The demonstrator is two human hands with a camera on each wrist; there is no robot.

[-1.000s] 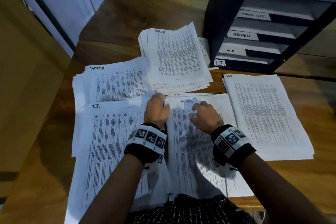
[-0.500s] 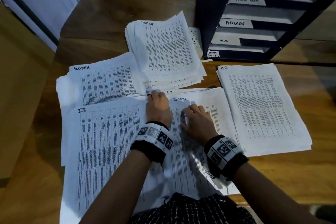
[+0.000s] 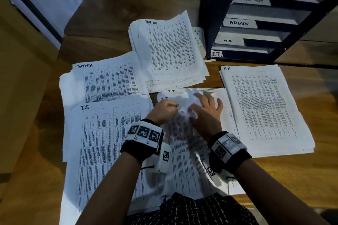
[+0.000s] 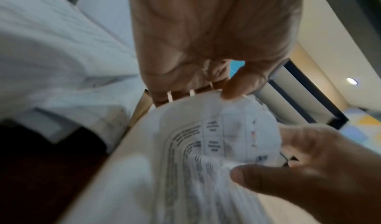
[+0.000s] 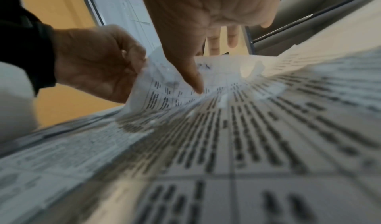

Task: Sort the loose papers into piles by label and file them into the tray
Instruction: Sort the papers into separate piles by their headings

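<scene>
Left hand (image 3: pixel 165 110) pinched top sheet (image 5: pixel 175 87) corner, right hand (image 3: pixel 206 110) fingers splayed with thumb pressing it, near side of tray (image 3: pixel 210 14)

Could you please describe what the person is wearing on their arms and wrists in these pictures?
Both forearms are bare, with no sleeves. Each wrist carries a black band topped by white panels printed with black square fiducial markers; the right wrist's band looks the same. A small white camera unit with its own marker and a thin black cord hangs under each wrist.
</scene>
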